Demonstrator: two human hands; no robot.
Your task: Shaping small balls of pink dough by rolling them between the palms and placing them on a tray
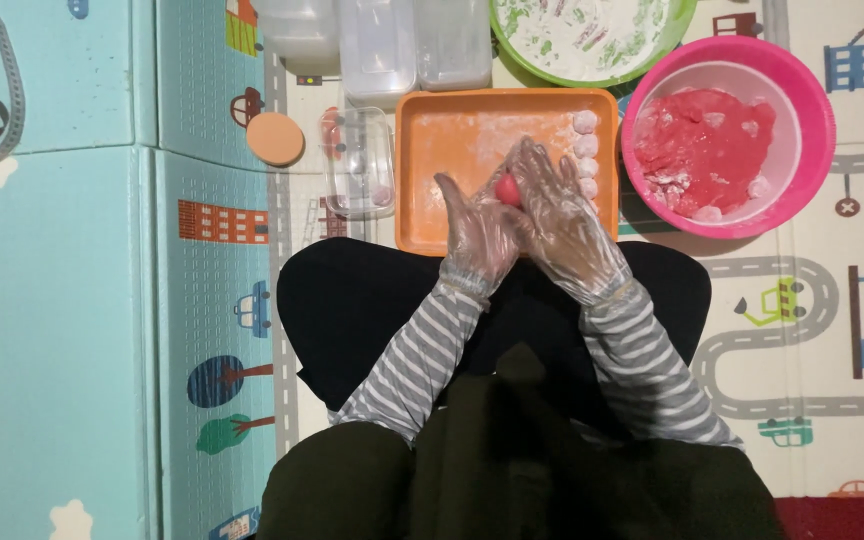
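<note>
Two hands: left hand [476, 235] and right hand [559, 215], in clear gloves
Grip: both closed around red ball [507, 189]
Below: orange tray [452, 140], white balls [586, 150] along its right edge
Right: pink bowl [812, 130]

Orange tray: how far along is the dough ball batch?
Done: about four floured balls line the right edge of the orange tray. In hand: one red dough piece pressed between the gloved left hand and right hand. Left: plenty of red dough remains in the pink bowl.
</note>
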